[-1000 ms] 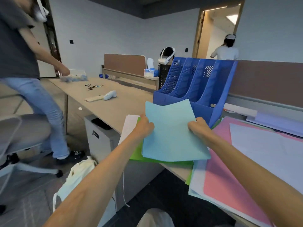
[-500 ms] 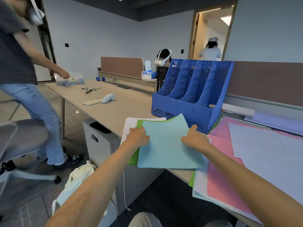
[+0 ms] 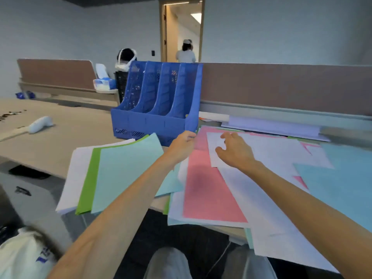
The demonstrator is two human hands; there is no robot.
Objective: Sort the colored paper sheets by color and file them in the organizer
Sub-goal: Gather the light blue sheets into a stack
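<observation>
A blue file organizer (image 3: 159, 103) with several upright slots stands on the desk, and its slots look empty. In front of it lies a sorted stack: a light blue sheet (image 3: 124, 174) on a green sheet (image 3: 88, 182) on white paper (image 3: 70, 178). To the right spreads a loose pile with a pink sheet (image 3: 207, 194), white sheets (image 3: 267, 156) and another light blue sheet (image 3: 342, 182). My left hand (image 3: 181, 147) hovers by the organizer's front right corner, fingers curled, holding nothing. My right hand (image 3: 234, 152) is spread open just over a white sheet.
A brown partition (image 3: 281, 87) runs behind the desk, with a lavender paper stack (image 3: 271, 126) at its foot. A white handheld device (image 3: 40, 123) lies on the desk at left. A white bag (image 3: 22, 256) sits on the floor. A person stands in the far doorway (image 3: 185, 53).
Both hands let go of the light blue sheet, now lying on the green sheet, and moved right toward the loose pile. The view turned right.
</observation>
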